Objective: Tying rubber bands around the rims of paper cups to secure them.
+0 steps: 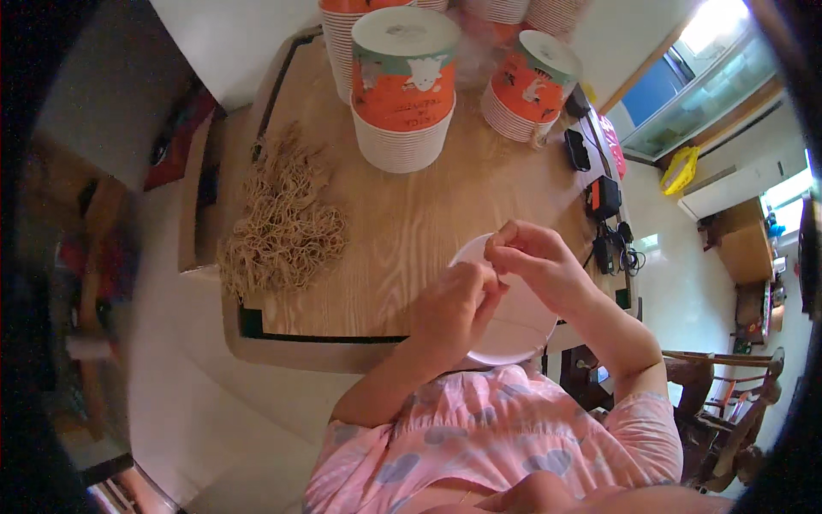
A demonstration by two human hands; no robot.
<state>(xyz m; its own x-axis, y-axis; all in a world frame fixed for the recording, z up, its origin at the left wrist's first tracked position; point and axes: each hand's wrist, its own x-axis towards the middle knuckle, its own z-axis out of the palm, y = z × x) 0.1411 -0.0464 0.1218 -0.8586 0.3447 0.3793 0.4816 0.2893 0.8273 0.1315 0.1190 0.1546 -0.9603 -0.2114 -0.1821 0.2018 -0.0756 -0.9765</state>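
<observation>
My left hand [462, 304] and my right hand [535, 257] meet over a white round paper bucket [518, 330] at the near edge of the table. Both have fingers pinched together at the bucket's far rim, almost touching each other. Whatever lies between the fingertips is too small and covered to make out. A faint thin line crosses the bucket's pale surface below my hands. To the left, a loose tangled heap of tan paper-like cords [287, 218] lies on the wooden table [385, 265].
A stack of orange, green and white paper buckets [404, 94] stands upside down at the far middle, with a second stack [531, 90] to its right and more behind. Black adapters and cables [606, 244] line the right edge. A wooden chair [741, 411] stands at lower right.
</observation>
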